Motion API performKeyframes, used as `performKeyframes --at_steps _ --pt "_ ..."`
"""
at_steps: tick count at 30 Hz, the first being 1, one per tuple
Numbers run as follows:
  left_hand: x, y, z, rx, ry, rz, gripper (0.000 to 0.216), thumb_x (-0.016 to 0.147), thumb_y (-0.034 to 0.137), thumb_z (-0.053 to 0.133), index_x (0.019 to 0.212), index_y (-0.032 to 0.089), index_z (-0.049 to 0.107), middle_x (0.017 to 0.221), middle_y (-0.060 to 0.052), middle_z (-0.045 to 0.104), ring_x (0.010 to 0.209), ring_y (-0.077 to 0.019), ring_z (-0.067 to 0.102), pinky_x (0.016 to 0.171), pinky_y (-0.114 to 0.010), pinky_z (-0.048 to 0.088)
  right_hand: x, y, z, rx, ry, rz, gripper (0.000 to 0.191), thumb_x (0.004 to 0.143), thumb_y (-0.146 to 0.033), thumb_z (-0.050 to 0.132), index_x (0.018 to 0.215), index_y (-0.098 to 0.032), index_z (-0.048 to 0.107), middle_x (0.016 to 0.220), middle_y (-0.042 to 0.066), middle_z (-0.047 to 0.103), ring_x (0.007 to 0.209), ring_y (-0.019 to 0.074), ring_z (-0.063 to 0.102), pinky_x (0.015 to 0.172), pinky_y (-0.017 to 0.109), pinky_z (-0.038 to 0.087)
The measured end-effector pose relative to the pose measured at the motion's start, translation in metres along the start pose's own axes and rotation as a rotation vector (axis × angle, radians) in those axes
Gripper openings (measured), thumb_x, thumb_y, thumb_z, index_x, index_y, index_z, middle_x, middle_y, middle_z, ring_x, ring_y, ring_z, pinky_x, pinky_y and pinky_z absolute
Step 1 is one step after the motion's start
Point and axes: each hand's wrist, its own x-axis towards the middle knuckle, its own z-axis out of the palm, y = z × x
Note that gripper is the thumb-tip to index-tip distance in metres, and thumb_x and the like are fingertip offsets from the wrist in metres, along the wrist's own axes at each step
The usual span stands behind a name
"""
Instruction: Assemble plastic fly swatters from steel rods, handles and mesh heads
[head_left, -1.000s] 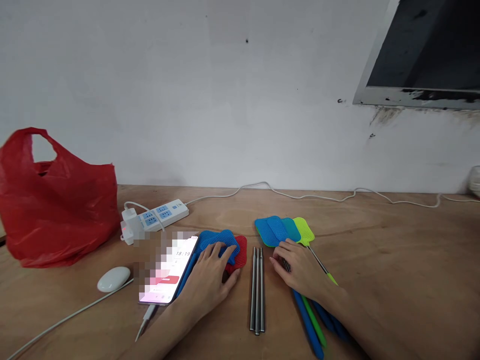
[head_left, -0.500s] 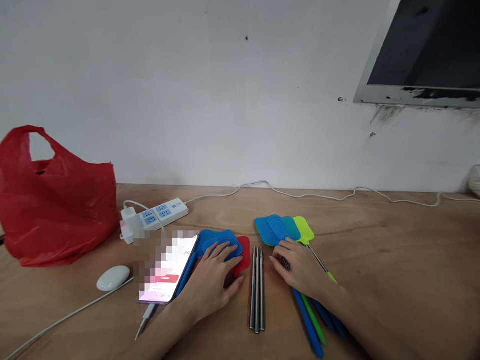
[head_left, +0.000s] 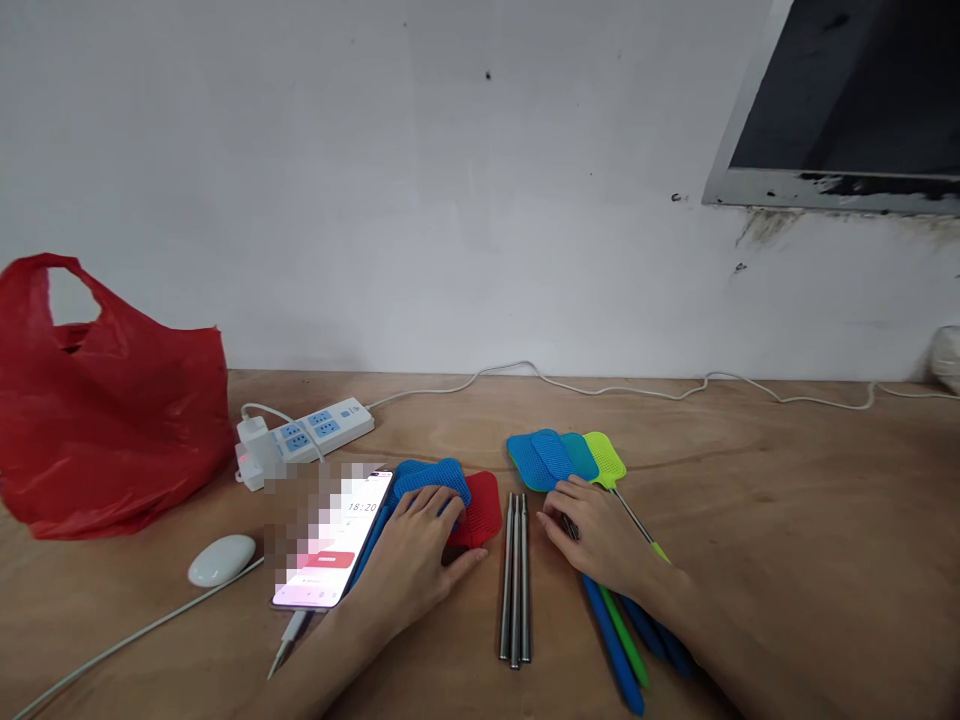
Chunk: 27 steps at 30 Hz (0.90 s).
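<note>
1. The left hand (head_left: pixel 416 570) is laid open, palm down, with fingers spread on a stack of blue mesh heads (head_left: pixel 431 478). A red mesh head (head_left: pixel 484 505) is seen under the stack's right side.
2. The right hand (head_left: pixel 600 540) is curled over the thin shafts of the assembled swatters (head_left: pixel 559 458). Whether the shafts are gripped cannot be told.
3. Three slim steel rods (head_left: pixel 515 580) are laid parallel between the hands, toward the front edge of the bench (head_left: pixel 787 520).
4. A lit phone (head_left: pixel 334 540) is placed just left of the stack, and a crumpled red plastic bag (head_left: pixel 105 420) is set at the left edge.
</note>
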Motion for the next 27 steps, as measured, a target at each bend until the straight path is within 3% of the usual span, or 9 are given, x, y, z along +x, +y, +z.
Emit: performKeyframes --at_steps 3,7,12,21,27 --pt "-0.0004 0.0002 0.0000 0.015 0.011 -0.013 0.040 0.085 0.041 0.073 0.111 0.013 0.066 0.118 -0.017 0.069 0.109 -0.0380 0.062 0.092 -0.053 0.049 0.0001 -0.0006 -0.0008 -0.004 -0.001 0.000 0.018 0.094 -0.017 0.055 0.077 -0.021 0.058 0.079 0.004 0.067 0.082 0.0236 0.059 0.073 0.035 0.042" --pt "-0.0003 -0.0024 0.0033 0.019 0.000 0.025 0.049 0.086 0.043 0.072 0.123 0.012 0.065 0.131 -0.018 0.065 0.121 -0.0383 0.058 0.101 -0.054 0.045 0.0001 -0.0011 -0.0013 -0.004 -0.004 0.005 0.018 0.094 -0.018 0.055 0.076 -0.021 0.058 0.079 0.004 0.067 0.082 0.0238 0.059 0.072 0.035 0.042" --pt "-0.0011 -0.0069 0.0074 0.019 -0.005 0.102 0.043 0.091 0.040 0.067 0.128 0.017 0.065 0.137 -0.010 0.064 0.130 -0.0343 0.054 0.108 -0.052 0.040 0.0000 -0.0004 -0.0009 -0.004 -0.006 0.004 0.018 0.094 -0.018 0.055 0.076 -0.021 0.058 0.080 0.004 0.067 0.081 0.0231 0.059 0.072 0.035 0.042" --pt "0.0023 -0.0050 0.0062 0.020 0.074 0.234 0.024 0.100 0.030 0.059 0.115 0.016 0.070 0.122 -0.008 0.073 0.118 -0.0312 0.061 0.101 -0.049 0.043 -0.0006 0.0008 0.0003 -0.002 -0.010 0.002 0.018 0.094 -0.019 0.055 0.076 -0.021 0.058 0.079 0.004 0.067 0.081 0.0230 0.059 0.072 0.034 0.041" --pt "0.0021 -0.0034 0.0047 -0.001 0.168 0.292 0.026 0.105 0.029 0.048 0.109 0.014 0.069 0.109 -0.009 0.076 0.101 -0.0283 0.067 0.089 -0.045 0.047 -0.0001 0.0004 0.0002 0.008 0.001 -0.005 0.017 0.094 -0.017 0.055 0.077 -0.021 0.059 0.080 0.004 0.067 0.081 0.0230 0.059 0.072 0.035 0.041"
